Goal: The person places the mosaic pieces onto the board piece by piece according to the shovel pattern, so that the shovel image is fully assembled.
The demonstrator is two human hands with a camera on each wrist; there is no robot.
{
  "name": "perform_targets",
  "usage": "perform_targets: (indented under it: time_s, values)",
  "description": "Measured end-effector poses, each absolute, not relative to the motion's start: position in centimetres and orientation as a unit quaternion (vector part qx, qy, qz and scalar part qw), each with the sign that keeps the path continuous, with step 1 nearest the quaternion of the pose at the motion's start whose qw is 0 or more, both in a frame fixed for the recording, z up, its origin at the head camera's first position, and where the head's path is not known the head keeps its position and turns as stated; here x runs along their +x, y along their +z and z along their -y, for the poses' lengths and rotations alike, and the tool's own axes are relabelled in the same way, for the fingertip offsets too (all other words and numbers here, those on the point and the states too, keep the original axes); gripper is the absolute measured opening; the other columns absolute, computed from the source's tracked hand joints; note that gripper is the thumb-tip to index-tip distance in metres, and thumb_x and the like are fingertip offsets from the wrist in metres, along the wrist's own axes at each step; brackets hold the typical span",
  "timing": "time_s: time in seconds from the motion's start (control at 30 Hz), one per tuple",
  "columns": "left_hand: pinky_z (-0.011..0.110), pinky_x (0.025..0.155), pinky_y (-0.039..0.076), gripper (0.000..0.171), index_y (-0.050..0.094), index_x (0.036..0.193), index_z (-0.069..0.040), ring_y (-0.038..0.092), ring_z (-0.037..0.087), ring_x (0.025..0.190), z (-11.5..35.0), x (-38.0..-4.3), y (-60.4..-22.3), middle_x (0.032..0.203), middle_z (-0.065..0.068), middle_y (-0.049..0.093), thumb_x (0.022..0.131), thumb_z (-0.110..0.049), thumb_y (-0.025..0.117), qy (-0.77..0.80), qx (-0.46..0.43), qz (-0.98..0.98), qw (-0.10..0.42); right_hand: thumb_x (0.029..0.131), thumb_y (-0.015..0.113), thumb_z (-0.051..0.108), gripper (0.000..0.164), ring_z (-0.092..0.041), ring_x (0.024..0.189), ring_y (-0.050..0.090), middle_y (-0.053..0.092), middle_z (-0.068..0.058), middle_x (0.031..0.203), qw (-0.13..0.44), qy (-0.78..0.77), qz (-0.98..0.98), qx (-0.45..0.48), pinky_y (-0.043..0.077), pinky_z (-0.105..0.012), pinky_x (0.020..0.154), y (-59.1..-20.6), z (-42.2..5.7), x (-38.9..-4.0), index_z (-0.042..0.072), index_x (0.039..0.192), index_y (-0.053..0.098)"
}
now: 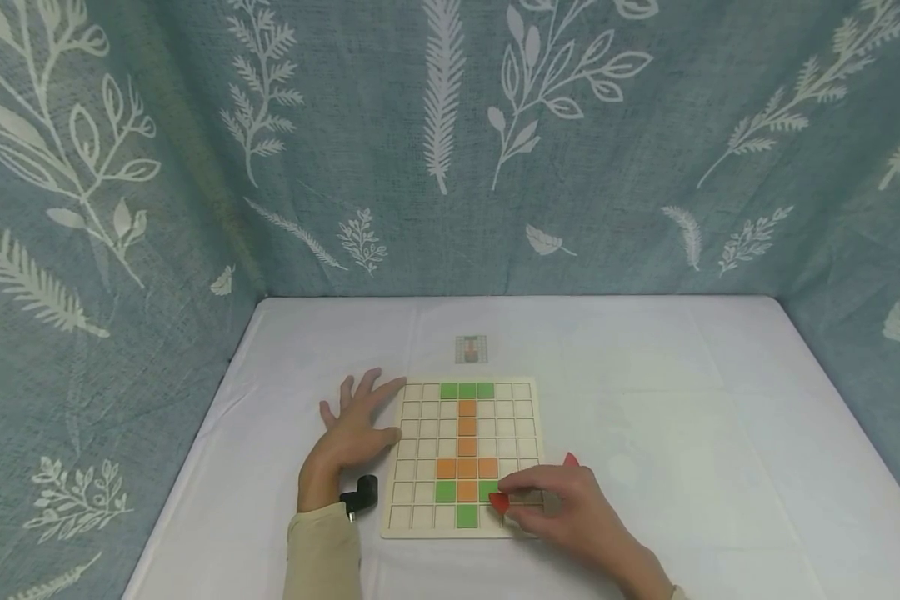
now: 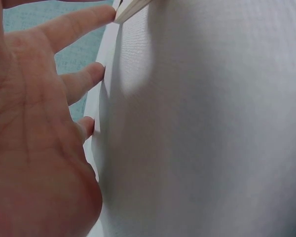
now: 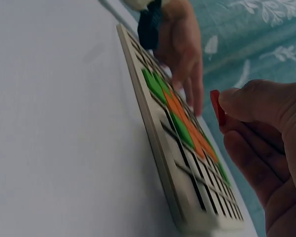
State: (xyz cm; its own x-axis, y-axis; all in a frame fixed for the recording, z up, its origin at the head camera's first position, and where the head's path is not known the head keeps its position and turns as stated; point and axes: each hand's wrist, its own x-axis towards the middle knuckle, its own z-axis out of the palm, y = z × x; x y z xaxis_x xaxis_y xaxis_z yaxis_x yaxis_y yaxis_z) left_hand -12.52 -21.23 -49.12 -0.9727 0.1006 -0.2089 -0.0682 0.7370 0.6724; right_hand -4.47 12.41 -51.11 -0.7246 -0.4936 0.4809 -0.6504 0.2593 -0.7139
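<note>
A square wooden grid board point(image 1: 412, 517) lies on the table, with green tiles point(image 1: 467, 517) and orange tiles point(image 1: 467, 427) set in its squares. Thumb and fingers of my right hand point(image 1: 573, 510) pinch a small red piece point(image 3: 218, 107) over the board's lower right part, close to a green tile. A second red piece point(image 1: 572, 459) shows just behind that hand, mostly hidden by it. With fingers spread, my left hand point(image 1: 354, 435) rests at the board's left edge; in the left wrist view its index fingertip point(image 2: 108, 14) touches the board's corner.
A small pattern card point(image 1: 471, 349) lies beyond the board's far edge. The white-covered table point(image 1: 682, 417) is bordered at the back and sides by a blue-green leaf-print curtain point(image 1: 390, 150). A black camera point(image 1: 362, 494) sits at the left wrist.
</note>
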Motion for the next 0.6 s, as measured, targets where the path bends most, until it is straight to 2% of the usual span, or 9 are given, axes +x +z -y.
perform_targets:
  time_s: [0.2,0.43,0.6]
  values:
    - [0.082,0.122,-0.021,0.085,0.051,0.165,-0.017,-0.011,0.051,0.168,21.3,-12.5,-49.1,0.183,0.020,0.016,0.083,-0.010,0.074,0.363,0.009,-0.924,0.118,0.088,0.085,-0.004,0.033,-0.013,0.096,0.083,0.085,0.001,0.108,0.048,0.512,0.762,0.393,0.064,-0.022,0.089,-51.2,-10.2,-4.6,0.011,0.117,0.082]
    - [0.082,0.122,-0.020,0.084,0.052,0.164,-0.016,-0.009,0.052,0.168,21.4,-12.4,-49.2,0.182,0.021,0.017,0.082,-0.010,0.072,0.366,0.015,-0.923,0.113,0.090,0.086,0.001,0.029,-0.006,0.096,0.081,0.085,0.006,0.106,0.020,0.496,0.774,0.393,0.063,-0.020,0.089,-51.4,-8.1,-4.8,0.014,0.116,0.083]
    - [0.083,0.122,-0.019,0.084,0.054,0.162,-0.015,-0.007,0.054,0.167,21.3,-12.4,-49.1,0.181,0.022,0.020,0.080,-0.010,0.072,0.377,0.020,-0.921,0.100,0.089,0.088,0.004,0.025,-0.005,0.095,0.080,0.085,0.006,0.104,0.024,0.478,0.782,0.400,0.061,-0.017,0.090,-51.5,-7.1,-5.0,0.013,0.113,0.084]
